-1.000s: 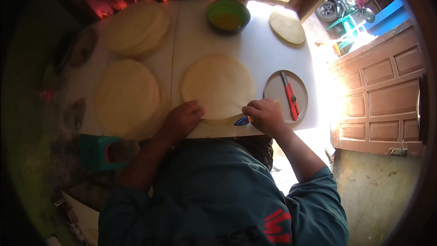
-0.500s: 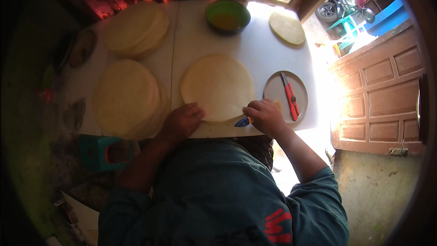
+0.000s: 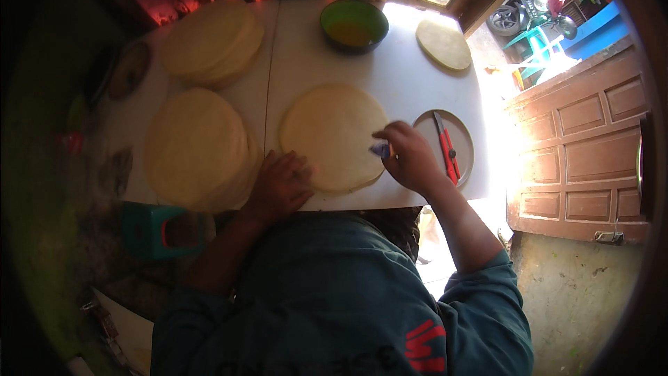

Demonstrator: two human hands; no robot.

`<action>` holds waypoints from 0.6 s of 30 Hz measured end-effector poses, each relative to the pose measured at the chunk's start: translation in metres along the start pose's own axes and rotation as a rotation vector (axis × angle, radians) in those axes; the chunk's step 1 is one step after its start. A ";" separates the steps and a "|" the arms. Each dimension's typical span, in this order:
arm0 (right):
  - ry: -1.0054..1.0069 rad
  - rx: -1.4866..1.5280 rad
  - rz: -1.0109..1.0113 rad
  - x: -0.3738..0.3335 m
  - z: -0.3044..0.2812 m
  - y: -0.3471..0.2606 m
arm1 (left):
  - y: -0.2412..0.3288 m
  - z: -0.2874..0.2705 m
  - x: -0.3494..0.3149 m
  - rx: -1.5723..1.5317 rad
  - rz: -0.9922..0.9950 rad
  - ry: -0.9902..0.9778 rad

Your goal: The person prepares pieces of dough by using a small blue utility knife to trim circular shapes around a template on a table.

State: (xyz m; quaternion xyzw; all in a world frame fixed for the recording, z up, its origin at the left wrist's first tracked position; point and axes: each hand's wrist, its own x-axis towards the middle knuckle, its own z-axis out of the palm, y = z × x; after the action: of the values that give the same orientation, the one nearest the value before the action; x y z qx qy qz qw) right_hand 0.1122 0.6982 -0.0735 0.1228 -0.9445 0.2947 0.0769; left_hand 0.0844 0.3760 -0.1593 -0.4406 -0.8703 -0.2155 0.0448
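A thin, pale-yellow round sheet (image 3: 337, 132) lies flat before me near the table's front edge. My left hand (image 3: 280, 182) rests on its lower left edge, fingers stretched and slightly apart, holding nothing. Over the sheet's right edge, my right hand (image 3: 412, 157) is closed on a small blue tool (image 3: 380, 150) whose tip points left; its exact kind is blurred. To the right, a grey round plate (image 3: 465, 141) carries a red utility knife (image 3: 449, 150). Left of the sheet stands a stack of similar round sheets (image 3: 195, 143), right beside my left hand.
Another stack of round sheets (image 3: 209, 38) sits at the back left. A green bowl (image 3: 353, 26) with yellowish contents stands at the back. One round sheet (image 3: 444, 45) lies far right. A green stool (image 3: 146, 230) is below left; a brown door (image 3: 577, 153) stands right.
My right hand has moved up along the sheet's right edge with the blue tool, lifting from the lower right. My left hand's fingers have spread; the view has shifted slightly.
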 end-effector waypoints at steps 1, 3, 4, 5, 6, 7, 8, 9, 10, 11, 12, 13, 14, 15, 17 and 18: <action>0.024 0.019 0.032 0.013 -0.004 -0.010 | -0.001 0.000 -0.002 0.000 -0.014 -0.028; 0.126 -0.031 0.014 0.038 -0.003 -0.026 | -0.002 -0.002 -0.002 0.002 -0.026 -0.057; 0.227 -0.083 -0.003 0.049 0.000 -0.030 | 0.000 -0.004 -0.001 0.001 -0.042 -0.075; 0.205 -0.102 0.099 0.059 0.005 -0.031 | 0.001 -0.006 -0.001 0.000 -0.059 -0.092; 0.207 -0.101 0.097 0.068 0.006 -0.032 | 0.000 -0.006 -0.001 0.003 -0.060 -0.091; 0.063 -0.087 0.211 0.076 0.006 -0.035 | 0.000 -0.005 -0.002 0.004 -0.071 -0.101; -0.085 -0.074 0.324 0.082 0.007 -0.036 | 0.001 -0.005 -0.002 0.001 -0.087 -0.109; -0.088 -0.076 0.322 0.084 0.007 -0.035 | 0.001 -0.006 -0.002 0.000 -0.090 -0.107; -0.120 -0.110 0.267 0.086 0.007 -0.033 | 0.001 -0.007 -0.002 -0.008 -0.093 -0.126; -0.151 -0.136 0.209 0.087 0.007 -0.030 | 0.003 -0.009 -0.001 -0.010 -0.100 -0.150; -0.154 -0.132 0.205 0.087 0.007 -0.026 | 0.003 -0.009 0.000 -0.008 -0.105 -0.151; -0.244 -0.147 0.237 0.087 0.006 -0.022 | 0.002 -0.008 0.003 0.029 -0.113 -0.142; -0.336 -0.170 0.268 0.088 0.005 -0.019 | 0.000 -0.006 0.007 0.060 -0.120 -0.127; -0.341 -0.175 0.264 0.088 0.003 -0.018 | 0.001 -0.010 0.017 0.056 -0.124 -0.123; -0.279 -0.133 0.210 0.088 -0.004 -0.016 | -0.002 -0.017 0.040 0.068 -0.281 -0.289; -0.281 -0.135 0.211 0.088 -0.001 -0.012 | -0.006 -0.016 0.044 0.066 -0.281 -0.288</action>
State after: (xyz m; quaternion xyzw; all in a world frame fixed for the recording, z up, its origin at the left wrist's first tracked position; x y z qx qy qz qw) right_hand 0.0311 0.6727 -0.0473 0.0577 -0.9712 0.2171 -0.0790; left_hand 0.0513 0.3992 -0.1355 -0.3394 -0.9272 -0.1259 -0.0964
